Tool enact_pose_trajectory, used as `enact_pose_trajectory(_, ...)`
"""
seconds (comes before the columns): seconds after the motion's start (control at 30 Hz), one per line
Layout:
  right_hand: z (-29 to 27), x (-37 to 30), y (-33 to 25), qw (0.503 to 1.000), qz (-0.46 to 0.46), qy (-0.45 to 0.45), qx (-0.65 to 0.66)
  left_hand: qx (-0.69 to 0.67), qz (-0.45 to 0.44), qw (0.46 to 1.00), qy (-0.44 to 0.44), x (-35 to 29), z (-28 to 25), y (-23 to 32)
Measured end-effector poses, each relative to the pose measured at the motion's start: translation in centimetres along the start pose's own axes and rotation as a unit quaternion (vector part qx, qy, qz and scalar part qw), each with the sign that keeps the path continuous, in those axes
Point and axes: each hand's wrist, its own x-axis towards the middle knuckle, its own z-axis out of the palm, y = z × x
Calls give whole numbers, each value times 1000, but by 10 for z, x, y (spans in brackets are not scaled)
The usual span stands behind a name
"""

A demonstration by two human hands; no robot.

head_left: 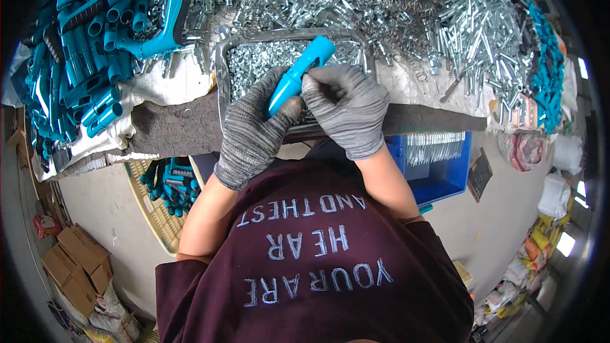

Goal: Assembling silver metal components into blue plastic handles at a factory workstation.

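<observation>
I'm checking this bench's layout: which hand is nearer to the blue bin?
Right. The right hand is at the teal tube, up and left of the blue bin; the left hand, gripping the tube's lower end, is farther left.

A cardboard box (77, 263) (brown) sits at left, sacks (513, 279) at right.

A workshop, this: metal parts (298, 0) heaped along the table's (175, 128) far edge, teal casings (76, 63) crowding its left edge!
</observation>
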Motion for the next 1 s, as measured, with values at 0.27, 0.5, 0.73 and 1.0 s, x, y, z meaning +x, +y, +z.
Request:
enact_pose_trajectory(0.27, -1, -1, 7, 847, 278, -90, 445, -69, -75, 992, -71, 5, -3, 16)
enact_pose_trajectory(0.5, -1, 1, 3, 833, 293, -26, 468, -7, 12, 1000, -25, 13, 9, 13)
enact_pose_trajectory(0.73, -5, -6, 31, 634, 398, 142, 648, 342, 139, 927, -68, 37, -7, -9)
enact_pose_trajectory(1.0, -13, -23, 17, 567, 438, -53, 695, 322, 147, 935, -37, 43, -5, -17)
